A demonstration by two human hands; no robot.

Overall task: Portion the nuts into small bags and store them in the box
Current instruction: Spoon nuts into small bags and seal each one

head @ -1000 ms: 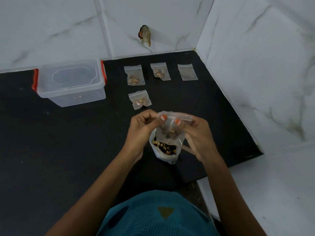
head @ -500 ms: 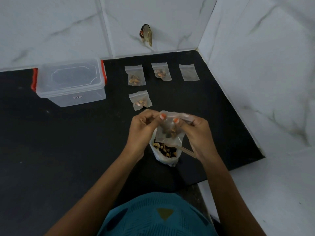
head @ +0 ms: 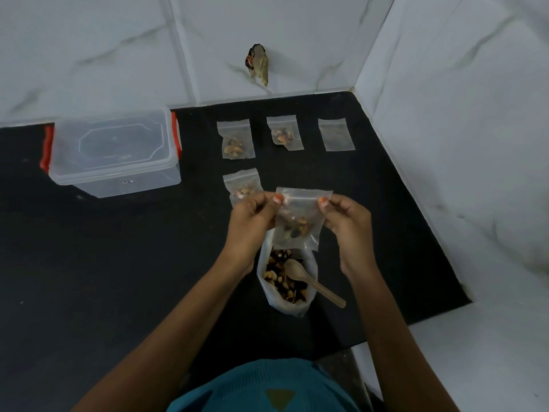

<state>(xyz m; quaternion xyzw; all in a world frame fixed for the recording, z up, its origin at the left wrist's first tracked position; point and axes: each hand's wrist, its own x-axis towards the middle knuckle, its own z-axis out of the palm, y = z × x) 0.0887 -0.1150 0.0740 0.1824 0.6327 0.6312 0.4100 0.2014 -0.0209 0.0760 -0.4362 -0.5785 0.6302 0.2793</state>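
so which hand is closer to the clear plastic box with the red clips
Left. The left hand pinches the held bag's top corner on the side toward the clear plastic box with red clips; the right hand pinches the far corner.

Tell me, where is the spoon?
The wooden spoon sits in the big nut bag near the middle, its handle poking out right, just below both hands.

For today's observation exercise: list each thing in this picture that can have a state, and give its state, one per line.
Box: lid on.
Held small bag: holds nuts, pinched at its top by both hands.
Left hand: gripping bag.
Right hand: gripping bag.
Three small bags: filled, lying flat.
Far-right small bag: empty.
Large nut bag: open.
Spoon: resting in it.
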